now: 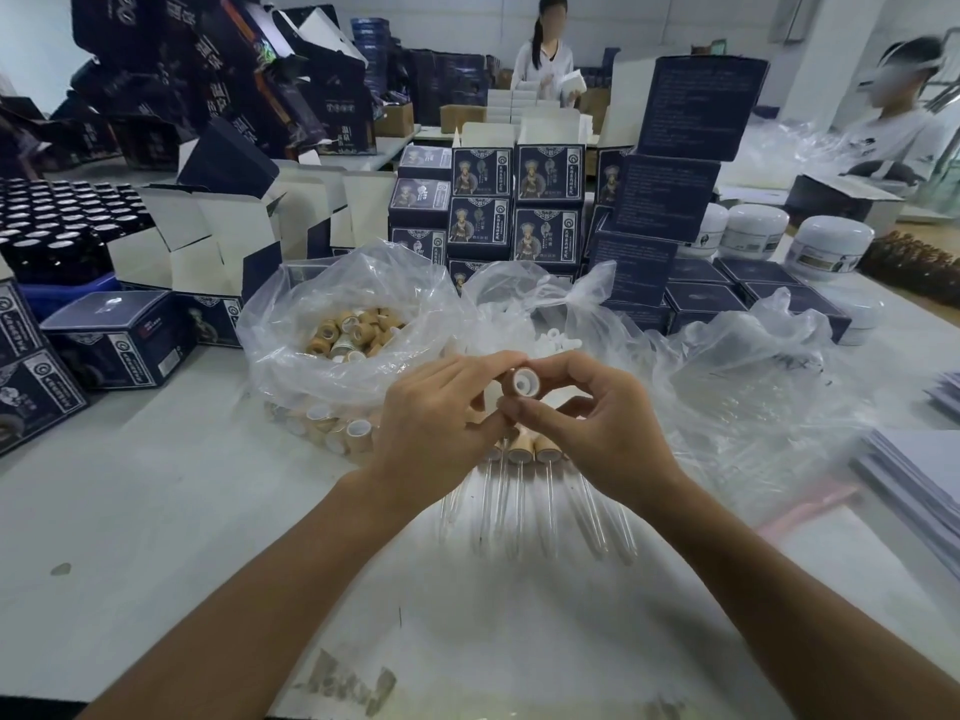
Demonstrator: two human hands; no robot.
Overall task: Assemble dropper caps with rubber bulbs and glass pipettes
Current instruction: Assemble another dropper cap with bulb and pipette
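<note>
My right hand (587, 423) pinches a tan dropper cap (523, 381) between thumb and fingers, its white inner opening facing me. My left hand (441, 413) meets it from the left, fingertips on the cap; what they hold behind it is hidden. Below my hands several finished droppers (519, 459) lie in a row on the table, tan caps away from me and clear glass pipettes pointing toward me. A clear bag of tan caps (353, 330) sits open to the left. A second clear bag holds white rubber bulbs (556, 340) just behind my hands.
Stacks of dark blue product boxes (540, 210) stand behind the bags. Black bottles (62, 220) fill a tray at far left. White jars (826, 241) and crumpled plastic (769, 397) lie to the right, paper sheets (914, 475) at the right edge. Two people work farther back.
</note>
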